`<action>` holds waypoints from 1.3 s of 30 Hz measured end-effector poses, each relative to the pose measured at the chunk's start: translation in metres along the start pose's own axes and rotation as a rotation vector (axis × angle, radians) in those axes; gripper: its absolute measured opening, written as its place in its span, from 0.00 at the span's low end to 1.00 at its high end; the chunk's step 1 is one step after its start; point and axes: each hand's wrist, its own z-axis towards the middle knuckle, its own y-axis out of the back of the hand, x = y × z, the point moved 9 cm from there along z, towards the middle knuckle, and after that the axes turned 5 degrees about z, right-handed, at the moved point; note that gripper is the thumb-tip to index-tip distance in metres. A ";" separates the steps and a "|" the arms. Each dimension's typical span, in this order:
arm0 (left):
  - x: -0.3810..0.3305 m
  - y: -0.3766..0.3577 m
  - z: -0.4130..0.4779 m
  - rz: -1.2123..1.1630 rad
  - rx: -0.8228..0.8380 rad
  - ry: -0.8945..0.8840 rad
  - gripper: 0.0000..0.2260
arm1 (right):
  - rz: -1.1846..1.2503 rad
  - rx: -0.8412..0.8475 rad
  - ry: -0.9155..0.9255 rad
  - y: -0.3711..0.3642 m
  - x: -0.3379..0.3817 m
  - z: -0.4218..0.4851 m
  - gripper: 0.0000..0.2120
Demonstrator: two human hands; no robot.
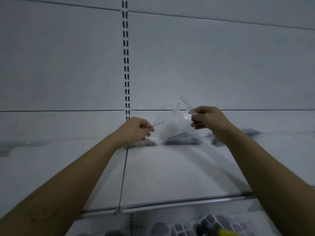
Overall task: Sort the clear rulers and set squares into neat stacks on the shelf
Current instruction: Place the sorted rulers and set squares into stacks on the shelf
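1. The clear set square point(182, 107), printed with numbers, stood upright above the shelf point(170, 167), pinched in my right hand point(208, 119).
2. A thin clear ruler point(158, 124) jutted from my left hand point(138, 128).
3. Blurred dark piles point(183, 140) lay on the shelf.

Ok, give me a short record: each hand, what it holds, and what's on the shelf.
left hand: pinches a thin clear strip, likely a ruler, blurred
right hand: pinches a clear set square, held upright in the air
shelf: white, blurred dark stacks at the back below the hands
lower shelf: dark items, too blurred to name
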 end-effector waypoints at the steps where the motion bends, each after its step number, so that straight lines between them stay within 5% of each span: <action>1: -0.008 -0.011 0.010 0.007 -0.006 -0.009 0.08 | 0.007 -0.028 -0.010 0.015 -0.006 0.002 0.08; 10: -0.044 -0.072 0.070 -0.047 -0.093 0.023 0.05 | 0.075 -0.088 -0.063 0.080 -0.026 0.042 0.10; 14: -0.037 -0.086 0.074 -0.082 -0.162 0.094 0.06 | 0.211 -0.026 -0.094 0.071 -0.026 0.058 0.25; 22: -0.045 -0.094 0.073 0.302 -0.247 -0.051 0.06 | 0.226 -0.037 -0.036 0.056 -0.046 0.054 0.34; 27: -0.048 -0.093 0.072 0.394 -0.265 -0.113 0.11 | 0.160 -0.052 -0.074 0.048 -0.062 0.047 0.20; 32: -0.061 -0.081 0.060 0.140 -0.239 -0.257 0.12 | 0.332 -0.049 -0.142 0.031 -0.073 0.044 0.09; 39: -0.068 -0.075 0.049 0.191 -0.246 -0.305 0.21 | 0.441 -0.031 -0.235 0.018 -0.080 0.038 0.08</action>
